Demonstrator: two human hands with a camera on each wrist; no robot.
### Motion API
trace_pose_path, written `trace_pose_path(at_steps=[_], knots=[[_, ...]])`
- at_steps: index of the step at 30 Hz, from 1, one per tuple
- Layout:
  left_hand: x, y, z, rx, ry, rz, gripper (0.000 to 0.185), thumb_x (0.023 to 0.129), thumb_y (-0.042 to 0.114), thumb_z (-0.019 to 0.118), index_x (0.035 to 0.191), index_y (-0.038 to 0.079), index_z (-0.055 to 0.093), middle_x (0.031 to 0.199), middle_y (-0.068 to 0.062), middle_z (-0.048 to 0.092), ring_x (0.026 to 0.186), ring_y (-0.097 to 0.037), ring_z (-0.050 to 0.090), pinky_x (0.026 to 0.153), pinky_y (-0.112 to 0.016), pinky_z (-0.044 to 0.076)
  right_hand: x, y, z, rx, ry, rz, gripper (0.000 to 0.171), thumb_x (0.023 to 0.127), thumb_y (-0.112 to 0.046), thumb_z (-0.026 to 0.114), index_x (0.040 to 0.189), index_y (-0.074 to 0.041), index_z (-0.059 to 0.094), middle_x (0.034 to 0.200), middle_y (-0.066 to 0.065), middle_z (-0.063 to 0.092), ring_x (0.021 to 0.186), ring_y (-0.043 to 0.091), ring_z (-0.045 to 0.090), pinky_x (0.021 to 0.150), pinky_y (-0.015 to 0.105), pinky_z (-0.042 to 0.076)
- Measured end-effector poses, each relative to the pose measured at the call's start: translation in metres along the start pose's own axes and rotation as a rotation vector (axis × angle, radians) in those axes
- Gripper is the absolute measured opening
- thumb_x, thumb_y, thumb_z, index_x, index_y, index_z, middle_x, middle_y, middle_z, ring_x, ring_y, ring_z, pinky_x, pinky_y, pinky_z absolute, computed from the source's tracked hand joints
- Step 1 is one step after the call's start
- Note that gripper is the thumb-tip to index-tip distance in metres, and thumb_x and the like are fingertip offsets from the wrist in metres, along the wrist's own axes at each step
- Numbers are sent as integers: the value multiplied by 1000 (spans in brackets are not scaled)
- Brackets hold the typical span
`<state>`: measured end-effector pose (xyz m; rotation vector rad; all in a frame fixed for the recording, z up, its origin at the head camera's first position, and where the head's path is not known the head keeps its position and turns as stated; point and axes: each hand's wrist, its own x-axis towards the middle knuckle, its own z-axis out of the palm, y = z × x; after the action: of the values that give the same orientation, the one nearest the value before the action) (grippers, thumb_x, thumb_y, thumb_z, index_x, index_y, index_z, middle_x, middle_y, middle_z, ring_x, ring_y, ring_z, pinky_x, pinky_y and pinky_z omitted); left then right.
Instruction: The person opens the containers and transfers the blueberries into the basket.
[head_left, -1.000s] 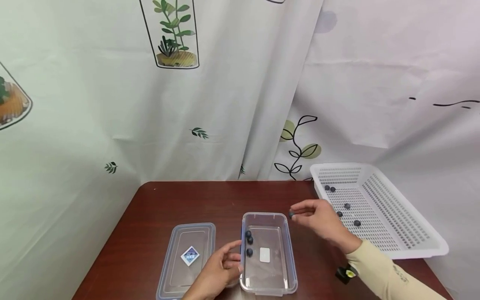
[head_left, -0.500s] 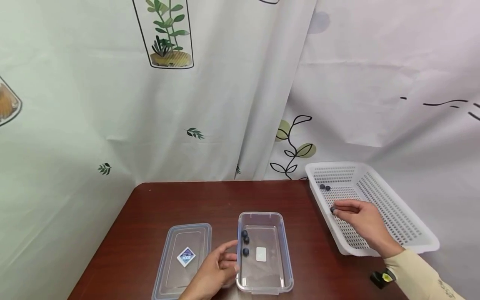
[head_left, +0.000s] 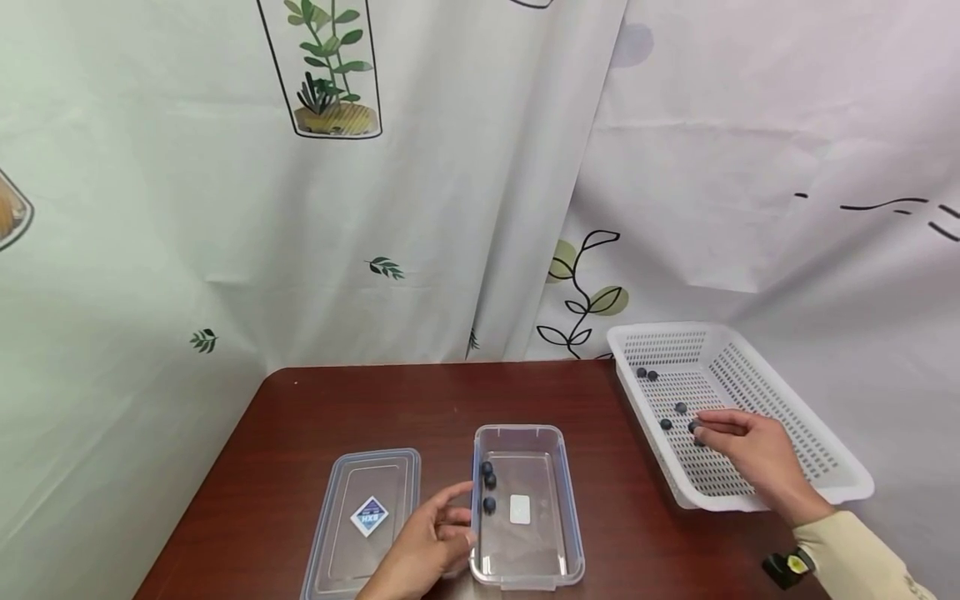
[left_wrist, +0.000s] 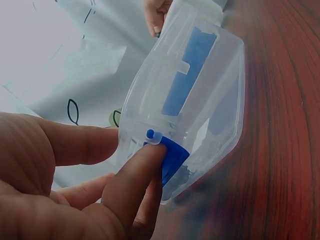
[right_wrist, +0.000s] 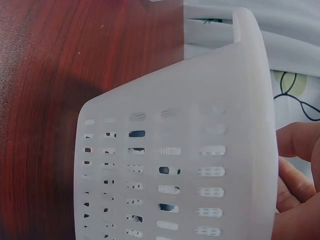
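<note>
My left hand (head_left: 427, 537) holds the left side of a clear plastic food container (head_left: 528, 554). In the left wrist view, a fingertip lies on the blue side latch (left_wrist: 172, 159) and another meets the rim. Three blueberries (head_left: 490, 505) lie along the container's left inner wall. Over a white slotted basket (head_left: 720, 503) at the right, my right hand (head_left: 759, 454) pinches a blueberry (head_left: 693, 426) between thumb and fingertips. Several loose blueberries (head_left: 652, 376) rest on the basket floor. The basket's side wall (right_wrist: 175, 100) hides most of this hand in the right wrist view.
A clear lid (head_left: 360, 550) with a blue-and-white diamond label lies left of the container. Everything stands on a dark red wooden table (head_left: 375, 408). A printed white curtain (head_left: 442, 183) hangs behind the table's far edge.
My right hand has moved right, from beside the container's far end to over the basket, with a blueberry at its fingertips. My left hand stays at the container; the head view has shifted slightly.
</note>
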<state>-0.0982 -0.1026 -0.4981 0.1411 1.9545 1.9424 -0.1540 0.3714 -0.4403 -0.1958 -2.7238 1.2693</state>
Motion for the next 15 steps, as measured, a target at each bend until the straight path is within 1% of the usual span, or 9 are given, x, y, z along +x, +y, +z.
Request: trace_pose_path(at_steps=[5,8,11,15], knots=[[-1,1,0,-1,3,-8,76,87,-4,71,157,2,44,120,-19,60,94,-18,63,67,-25,58,1,-1,1,9,-6,3,52,97,-35,78,132,3,70,102,-2,83,87,-13,66,76,12,52],[-1,1,0,-3,5,-8,75,87,-5,70,157,1,44,121,-19,60,94,-18,63,67,-25,58,2,-5,3,11,-8,1,51,97,-34,78,132,2,71,102,-3,83,86,-11,68,75,13,53],[0,0,0,-5,8,-16,75,88,-5,70,157,2,43,121,-19,60,95,-18,63,68,-27,58,3,-11,6,36,-8,-3,50,96,-33,79,131,1,72,102,-5,83,86,-9,69,75,14,55],[0,0,-1,-15,4,-18,75,89,-6,70,158,1,42,121,-18,60,95,-18,63,68,-27,59,5,-20,10,87,-16,-14,49,96,-30,80,132,2,71,103,-4,82,87,-6,71,76,17,57]])
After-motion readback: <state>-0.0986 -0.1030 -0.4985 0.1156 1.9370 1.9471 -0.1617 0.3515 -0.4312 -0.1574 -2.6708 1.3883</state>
